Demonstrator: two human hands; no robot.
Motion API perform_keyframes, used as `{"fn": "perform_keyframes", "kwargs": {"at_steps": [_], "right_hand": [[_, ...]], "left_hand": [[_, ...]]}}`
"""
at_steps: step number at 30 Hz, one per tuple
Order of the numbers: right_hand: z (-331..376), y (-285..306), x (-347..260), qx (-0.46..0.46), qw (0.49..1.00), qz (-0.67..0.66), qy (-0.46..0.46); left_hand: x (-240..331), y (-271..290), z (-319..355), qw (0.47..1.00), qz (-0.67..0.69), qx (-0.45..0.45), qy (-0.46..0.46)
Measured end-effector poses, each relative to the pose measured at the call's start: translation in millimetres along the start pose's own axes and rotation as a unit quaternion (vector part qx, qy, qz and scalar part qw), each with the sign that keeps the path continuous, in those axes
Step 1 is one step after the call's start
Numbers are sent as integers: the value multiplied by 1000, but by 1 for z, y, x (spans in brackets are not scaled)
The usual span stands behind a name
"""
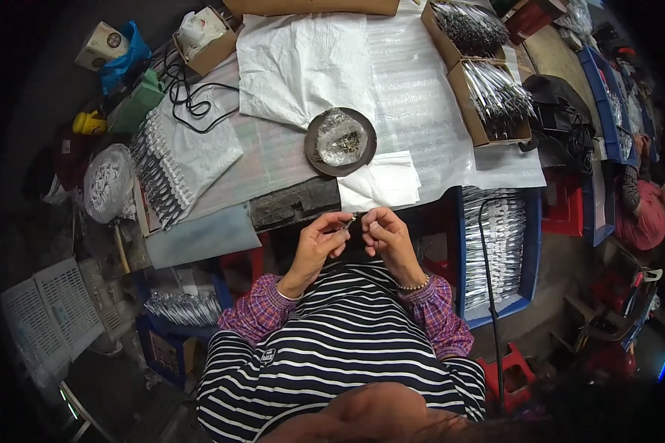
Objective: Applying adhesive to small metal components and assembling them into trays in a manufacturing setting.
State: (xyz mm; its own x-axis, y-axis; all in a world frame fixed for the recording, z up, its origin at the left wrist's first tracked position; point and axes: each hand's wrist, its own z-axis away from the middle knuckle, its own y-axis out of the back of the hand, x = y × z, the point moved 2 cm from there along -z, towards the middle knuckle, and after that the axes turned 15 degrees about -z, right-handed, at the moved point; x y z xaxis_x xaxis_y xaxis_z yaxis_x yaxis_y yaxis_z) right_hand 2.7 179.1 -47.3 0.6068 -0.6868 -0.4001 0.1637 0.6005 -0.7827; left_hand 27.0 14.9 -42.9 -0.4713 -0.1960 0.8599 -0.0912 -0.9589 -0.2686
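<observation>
My left hand (325, 241) is closed in a pinch on a small metal part (351, 221), too small to make out further. Close to its right, my right hand (383, 235) has its fingers curled together; whatever they hold, if anything, is hidden. Both hands are held in front of the table's near edge, just below a stack of white paper sheets (380, 181). Beyond the sheets sits a dark round dish (312, 148) with a clear plastic bag (342, 133) in it, holding small brass-coloured pieces.
At the back right, cardboard boxes (471, 139) hold many thin metal pieces. Blue crates (533, 255) of silvery parts stand to my right. On the left lie a row of metal parts (162, 166), a black cable (192, 111) and a plastic bag of white pieces (107, 183). Another person (643, 210) sits far right.
</observation>
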Motion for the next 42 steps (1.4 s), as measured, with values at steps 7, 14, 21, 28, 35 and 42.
{"fn": "perform_keyframes", "kwargs": {"at_steps": [7,14,21,28,35,42], "right_hand": [[3,6,-5,-83,985,-150,-29],[6,7,-9,-110,900,-421,-29],[7,7,-12,-120,895,-429,-5],[9,13,-12,-115,894,-432,1],[8,13,-14,-110,889,-444,-13],[5,9,-5,-88,979,-179,-48]], "left_hand": [[-1,-1,0,1000,-4,-2,4],[2,-1,-1,1000,-9,3,6],[1,-1,-1,1000,-13,3,13],[-2,-3,0,1000,-10,-6,15],[0,-5,-3,1000,-7,-8,14],[23,-3,4,933,-278,84,-211]]}}
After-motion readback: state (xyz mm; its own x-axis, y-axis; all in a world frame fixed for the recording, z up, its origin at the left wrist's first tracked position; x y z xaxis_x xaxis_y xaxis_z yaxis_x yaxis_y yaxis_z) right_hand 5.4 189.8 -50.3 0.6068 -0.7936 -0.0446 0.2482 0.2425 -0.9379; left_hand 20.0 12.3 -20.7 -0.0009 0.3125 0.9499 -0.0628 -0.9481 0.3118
